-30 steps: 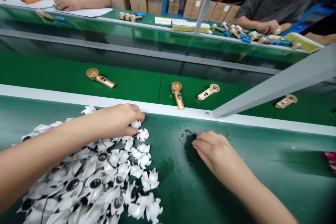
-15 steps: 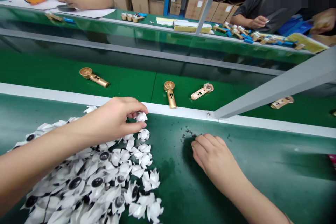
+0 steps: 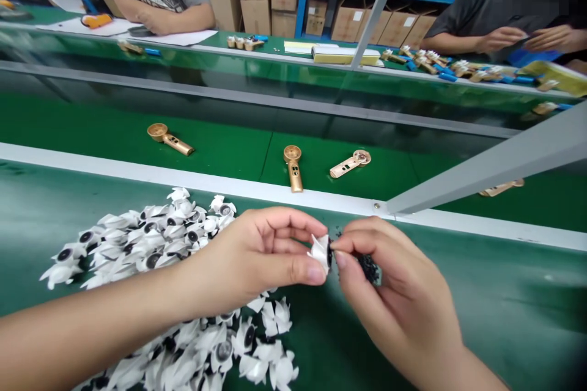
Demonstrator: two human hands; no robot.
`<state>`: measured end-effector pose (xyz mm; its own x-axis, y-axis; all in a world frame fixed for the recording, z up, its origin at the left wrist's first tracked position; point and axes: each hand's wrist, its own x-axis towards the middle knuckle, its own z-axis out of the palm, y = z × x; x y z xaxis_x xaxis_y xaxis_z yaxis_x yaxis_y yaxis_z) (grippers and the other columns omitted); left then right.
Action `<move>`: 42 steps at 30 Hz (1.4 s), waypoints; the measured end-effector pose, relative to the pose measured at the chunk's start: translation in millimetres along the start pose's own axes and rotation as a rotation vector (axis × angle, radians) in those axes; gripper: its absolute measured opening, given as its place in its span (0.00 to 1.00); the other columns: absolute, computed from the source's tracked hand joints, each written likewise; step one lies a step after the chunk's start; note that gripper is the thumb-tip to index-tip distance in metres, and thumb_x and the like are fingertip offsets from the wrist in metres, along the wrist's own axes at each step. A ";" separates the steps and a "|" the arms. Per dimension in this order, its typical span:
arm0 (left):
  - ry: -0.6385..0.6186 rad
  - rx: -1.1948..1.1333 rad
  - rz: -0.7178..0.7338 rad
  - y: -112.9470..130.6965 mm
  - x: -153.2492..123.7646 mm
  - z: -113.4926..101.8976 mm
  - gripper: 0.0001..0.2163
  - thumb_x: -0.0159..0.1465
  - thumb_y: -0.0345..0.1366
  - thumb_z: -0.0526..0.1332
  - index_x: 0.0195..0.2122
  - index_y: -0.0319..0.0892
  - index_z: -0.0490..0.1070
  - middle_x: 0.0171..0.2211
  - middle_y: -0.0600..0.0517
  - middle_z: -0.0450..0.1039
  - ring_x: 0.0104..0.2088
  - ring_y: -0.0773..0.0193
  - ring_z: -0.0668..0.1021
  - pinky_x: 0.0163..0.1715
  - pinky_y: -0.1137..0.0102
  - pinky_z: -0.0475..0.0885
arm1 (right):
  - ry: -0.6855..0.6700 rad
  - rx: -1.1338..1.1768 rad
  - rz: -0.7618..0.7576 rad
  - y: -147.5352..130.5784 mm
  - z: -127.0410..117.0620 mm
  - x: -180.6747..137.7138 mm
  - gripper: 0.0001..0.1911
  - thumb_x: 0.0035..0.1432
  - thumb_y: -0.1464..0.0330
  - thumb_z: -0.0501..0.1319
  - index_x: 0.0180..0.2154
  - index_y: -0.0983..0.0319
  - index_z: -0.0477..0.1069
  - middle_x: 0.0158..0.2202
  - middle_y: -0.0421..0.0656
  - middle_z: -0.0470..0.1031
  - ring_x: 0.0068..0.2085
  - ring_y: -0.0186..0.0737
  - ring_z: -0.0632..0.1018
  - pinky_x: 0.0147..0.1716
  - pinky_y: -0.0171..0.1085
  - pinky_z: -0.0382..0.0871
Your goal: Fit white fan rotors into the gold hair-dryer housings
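Between thumb and fingers, my left hand (image 3: 270,250) grips a small white fan blade (image 3: 320,252), its dark hub side turned to the right. My right hand (image 3: 398,281) is closed in a pinch right at that hub; whatever sits between its fingertips is too small to make out. Tiny black parts (image 3: 368,267) lie on the green table just behind the right fingers. A heap of white fan blades (image 3: 220,351), some showing black hubs, spreads under and around my left forearm.
Beyond the white rail (image 3: 229,185), gold handheld-fan shells (image 3: 293,169) lie on a green belt. A slanted grey post (image 3: 481,159) rises at right. Across the belt, two people sit at a bench, near gold-and-blue fan assemblies (image 3: 431,62) and cardboard boxes (image 3: 257,17).
My left hand has carried a fan blade rightward from the heap's edge. My right hand has lifted off the small black parts, and its pinched fingertips now meet the blade's hub.
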<state>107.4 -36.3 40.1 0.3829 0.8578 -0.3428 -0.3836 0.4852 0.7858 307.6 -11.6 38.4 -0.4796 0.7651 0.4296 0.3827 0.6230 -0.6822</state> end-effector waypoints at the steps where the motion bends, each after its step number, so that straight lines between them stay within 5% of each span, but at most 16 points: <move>1: -0.011 -0.031 0.018 0.3 0.1 1.0 0.13 0.58 0.25 0.71 0.42 0.44 0.77 0.35 0.56 0.80 0.35 0.74 0.82 0.36 0.83 0.76 | 0.024 -0.031 -0.030 -0.8 1.8 1.7 0.06 0.60 0.76 0.59 0.36 0.60 0.70 0.33 0.39 0.71 0.34 0.32 0.73 0.32 0.32 0.67; 5: -0.004 -0.087 0.055 1.5 -0.1 1.6 0.13 0.57 0.22 0.71 0.40 0.42 0.76 0.35 0.58 0.79 0.32 0.76 0.82 0.34 0.84 0.75 | 0.042 -0.089 -0.094 1.0 4.3 4.4 0.06 0.60 0.77 0.60 0.36 0.61 0.70 0.33 0.40 0.73 0.34 0.34 0.74 0.32 0.35 0.68; 12: 0.029 -0.052 0.080 -1.9 0.6 2.0 0.10 0.58 0.25 0.71 0.38 0.43 0.76 0.28 0.58 0.81 0.29 0.77 0.81 0.32 0.85 0.73 | 0.029 -0.033 0.019 -4.9 7.1 -2.4 0.08 0.62 0.75 0.58 0.36 0.57 0.73 0.33 0.43 0.75 0.32 0.39 0.76 0.27 0.38 0.69; 16: 0.144 0.010 0.156 -1.6 0.3 -2.7 0.09 0.58 0.27 0.72 0.37 0.43 0.76 0.29 0.57 0.81 0.31 0.75 0.81 0.34 0.83 0.74 | 0.025 -0.043 -0.202 2.0 12.0 -8.4 0.20 0.57 0.80 0.58 0.50 0.58 0.72 0.41 0.47 0.76 0.37 0.42 0.76 0.36 0.43 0.71; 18: 0.204 0.067 0.177 0.3 0.3 -6.9 0.08 0.58 0.28 0.72 0.37 0.42 0.76 0.30 0.57 0.80 0.32 0.75 0.80 0.35 0.82 0.74 | -0.016 -0.043 -0.256 15.4 14.2 3.2 0.17 0.58 0.77 0.58 0.48 0.59 0.74 0.42 0.47 0.77 0.39 0.43 0.77 0.40 0.44 0.70; 21: 0.292 0.138 0.236 6.6 1.8 -13.0 0.08 0.59 0.30 0.72 0.38 0.42 0.76 0.34 0.57 0.80 0.34 0.75 0.79 0.37 0.82 0.73 | -0.034 -0.219 0.221 47.8 18.9 48.2 0.10 0.64 0.66 0.57 0.43 0.61 0.75 0.39 0.49 0.79 0.42 0.49 0.78 0.44 0.46 0.70; 23: 0.313 0.156 0.290 12.1 2.8 -16.1 0.08 0.59 0.31 0.72 0.39 0.43 0.75 0.36 0.56 0.80 0.35 0.74 0.79 0.38 0.81 0.73 | -0.022 -0.378 0.694 73.8 24.3 88.5 0.21 0.65 0.57 0.58 0.50 0.66 0.71 0.39 0.55 0.78 0.44 0.57 0.78 0.42 0.51 0.71; 25: 0.314 0.160 0.319 16.4 2.6 -18.7 0.09 0.60 0.32 0.71 0.39 0.44 0.75 0.38 0.55 0.80 0.37 0.72 0.80 0.40 0.78 0.74 | -0.026 -0.401 0.872 98.6 31.7 125.7 0.31 0.62 0.54 0.62 0.56 0.72 0.66 0.39 0.59 0.77 0.44 0.60 0.78 0.41 0.54 0.72; 28: 0.297 0.172 0.294 18.3 -0.9 -22.7 0.09 0.62 0.34 0.70 0.42 0.46 0.74 0.40 0.54 0.79 0.41 0.68 0.80 0.43 0.74 0.75 | -0.067 -0.328 0.951 123.6 43.5 159.9 0.26 0.63 0.58 0.63 0.56 0.66 0.66 0.47 0.51 0.75 0.45 0.48 0.79 0.43 0.49 0.75; 33: 0.259 0.178 0.303 17.3 -8.0 -26.5 0.12 0.61 0.32 0.70 0.45 0.44 0.73 0.42 0.52 0.78 0.39 0.70 0.78 0.42 0.75 0.74 | -0.140 -0.085 0.857 112.2 47.2 148.8 0.13 0.66 0.65 0.61 0.49 0.65 0.70 0.42 0.45 0.76 0.36 0.37 0.79 0.34 0.39 0.77; 38: 0.314 0.182 0.336 17.9 -5.7 -22.5 0.11 0.59 0.32 0.71 0.40 0.42 0.72 0.38 0.52 0.78 0.37 0.68 0.78 0.38 0.75 0.73 | -0.220 0.154 0.631 49.0 36.8 79.6 0.06 0.66 0.68 0.56 0.44 0.61 0.67 0.26 0.37 0.74 0.24 0.35 0.76 0.24 0.33 0.70; 42: 0.247 0.155 0.342 12.8 0.2 -18.1 0.10 0.60 0.31 0.70 0.39 0.44 0.70 0.38 0.53 0.78 0.36 0.67 0.80 0.35 0.74 0.73 | -0.197 0.259 0.377 13.9 35.0 36.6 0.05 0.63 0.71 0.57 0.41 0.59 0.67 0.27 0.37 0.73 0.24 0.33 0.72 0.23 0.32 0.65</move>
<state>87.4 -26.9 40.8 0.0366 0.9884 -0.1477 -0.3157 0.1516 0.9367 267.7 19.4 23.9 -0.4954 0.8684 0.0216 0.3613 0.2286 -0.9040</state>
